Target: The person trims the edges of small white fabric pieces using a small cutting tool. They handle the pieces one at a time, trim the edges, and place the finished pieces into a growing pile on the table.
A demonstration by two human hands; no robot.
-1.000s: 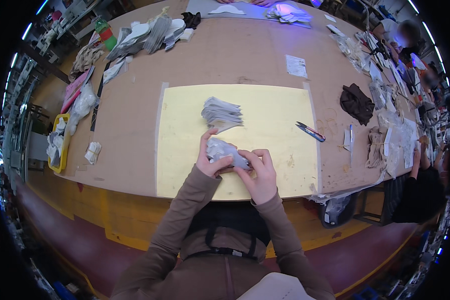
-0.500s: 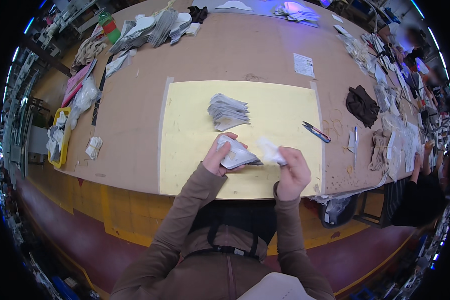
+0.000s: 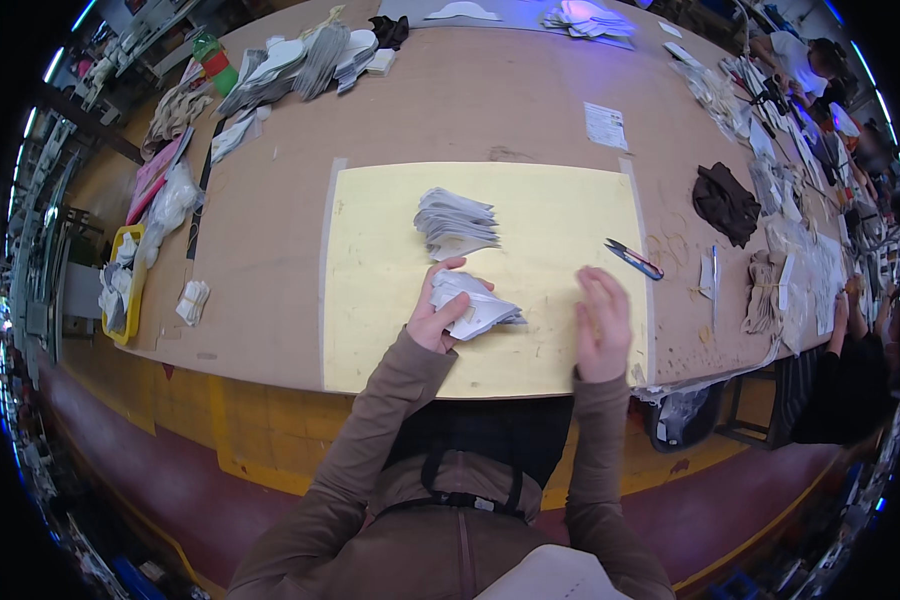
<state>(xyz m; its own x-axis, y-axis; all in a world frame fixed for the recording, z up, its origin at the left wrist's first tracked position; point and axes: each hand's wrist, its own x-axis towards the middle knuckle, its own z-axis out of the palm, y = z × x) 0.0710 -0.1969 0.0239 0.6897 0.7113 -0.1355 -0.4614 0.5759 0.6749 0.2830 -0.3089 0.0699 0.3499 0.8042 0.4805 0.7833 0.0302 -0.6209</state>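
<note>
Centrally, the worktop carries a taped-down yellow sheet, presumably as backing. The right hand appears empty, fingers loosely parted. Over the sheet, the left hand pinches a pale-grey layered bundle, likely keeping layers aligned; its long axis runs left-right, tip rightward and slightly nearward. Just beyond lies a grey stack.

Head-worn fisheye looks down over the table from close above
</note>
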